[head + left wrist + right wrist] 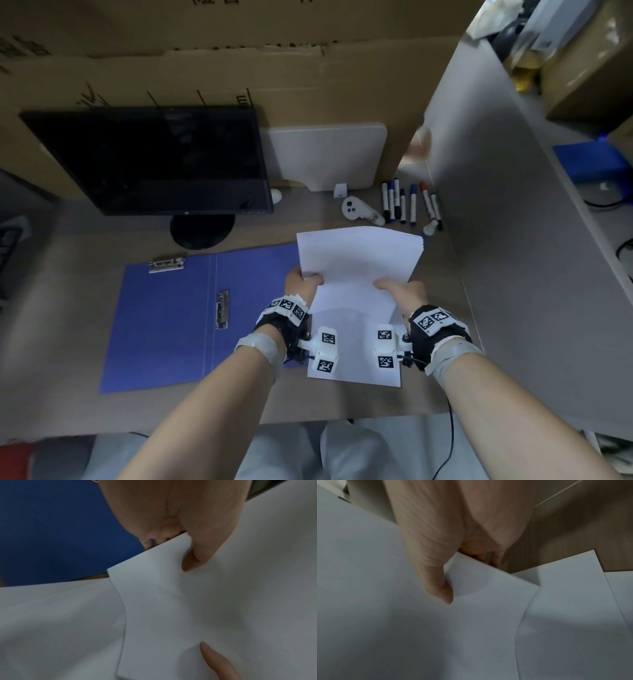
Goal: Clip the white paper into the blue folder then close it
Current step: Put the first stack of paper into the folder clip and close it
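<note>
The blue folder (pixel 164 322) lies open on the desk, with a metal clip (pixel 166 263) at its top edge and a second clip (pixel 222 310) along the spine. A stack of white paper (pixel 359 260) is lifted and curved just right of the folder. My left hand (pixel 303 284) pinches its left edge and my right hand (pixel 400 291) pinches its right edge. In the left wrist view the left hand (pixel 188 550) has its thumb on top of the paper (pixel 171 601). The right wrist view shows my right hand (pixel 447 566) gripping the paper (pixel 402 615) likewise. More white sheets (pixel 356 363) lie flat underneath.
A black monitor (pixel 154 161) stands behind the folder. A white controller (pixel 359 209) and several markers (pixel 407 204) lie behind the paper. A grey partition (pixel 513 205) closes the right side, and cardboard (pixel 205 68) walls the back.
</note>
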Action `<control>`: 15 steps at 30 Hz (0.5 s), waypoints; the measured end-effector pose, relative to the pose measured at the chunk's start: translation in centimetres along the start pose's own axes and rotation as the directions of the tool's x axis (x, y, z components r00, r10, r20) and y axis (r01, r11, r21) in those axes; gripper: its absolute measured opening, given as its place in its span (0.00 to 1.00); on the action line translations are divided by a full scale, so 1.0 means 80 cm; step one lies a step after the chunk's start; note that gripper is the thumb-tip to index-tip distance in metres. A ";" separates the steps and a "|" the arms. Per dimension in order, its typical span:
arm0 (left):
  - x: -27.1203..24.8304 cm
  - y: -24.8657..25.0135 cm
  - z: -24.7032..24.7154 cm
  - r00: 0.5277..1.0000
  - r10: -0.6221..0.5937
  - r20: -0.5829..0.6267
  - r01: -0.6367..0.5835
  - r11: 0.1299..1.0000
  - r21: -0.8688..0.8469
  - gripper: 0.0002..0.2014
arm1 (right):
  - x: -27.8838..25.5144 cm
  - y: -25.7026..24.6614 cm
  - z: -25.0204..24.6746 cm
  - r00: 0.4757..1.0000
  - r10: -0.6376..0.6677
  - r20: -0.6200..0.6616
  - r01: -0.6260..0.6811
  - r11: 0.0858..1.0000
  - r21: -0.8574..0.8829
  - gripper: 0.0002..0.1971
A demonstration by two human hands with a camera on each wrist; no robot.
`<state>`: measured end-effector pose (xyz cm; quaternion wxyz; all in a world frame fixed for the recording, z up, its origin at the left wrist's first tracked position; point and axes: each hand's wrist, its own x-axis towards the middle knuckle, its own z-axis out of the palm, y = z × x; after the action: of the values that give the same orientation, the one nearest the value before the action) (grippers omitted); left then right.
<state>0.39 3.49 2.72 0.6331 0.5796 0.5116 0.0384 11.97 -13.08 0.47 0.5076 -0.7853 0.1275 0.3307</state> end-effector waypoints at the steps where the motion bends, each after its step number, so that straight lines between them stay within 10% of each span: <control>1: -0.001 0.002 -0.002 1.000 0.005 0.004 -0.005 1.000 -0.003 0.09 | -0.004 -0.002 0.002 0.999 -0.002 0.038 0.003 1.000 -0.027 0.22; 15: 0.046 -0.064 -0.163 0.943 -0.307 -0.129 0.319 0.945 0.079 0.24 | -0.030 0.006 0.177 0.905 0.065 0.421 0.065 0.956 -0.286 0.23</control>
<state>-9.67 13.22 -0.94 0.5712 0.5183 0.6341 -0.0548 4.43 -1.11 -2.08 0.4009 -0.7605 -0.0369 0.5094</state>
